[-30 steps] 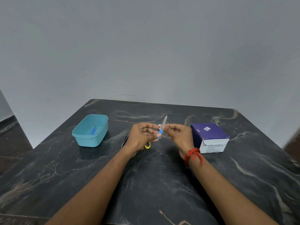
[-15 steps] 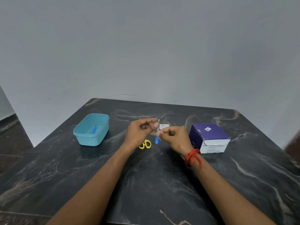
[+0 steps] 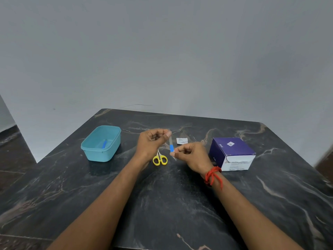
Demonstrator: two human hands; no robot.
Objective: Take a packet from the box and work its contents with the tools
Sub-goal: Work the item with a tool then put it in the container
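- Teal plastic tub (image 3: 100,156), well left of the yellow-handled scissors (image 3: 160,159). It has smooth walls and rounded corners, with one small blue item (image 3: 104,143) inside. Likely the drop-off for worked pieces.
- Left hand (image 3: 149,143), just up-left of the scissors. Fingers curled, thumb and forefinger pinching the clear upper end of a slim blue-and-clear piece (image 3: 171,147).
- Scissors lie flat on the dark veined marble table (image 3: 162,204), blades partly hidden by the left hand.
- The piece is held upright in the air just right of the scissors. Stiff plastic, probably the packet's contents.
- Printed white paper scrap (image 3: 182,141), beyond and right of the scissors. Looks like torn wrapper.
- Right hand (image 3: 192,156) pinches the blue lower end. A grip at both ends suits pulling it apart.
- Purple-and-white cardboard box (image 3: 232,153), far right of the scissors.
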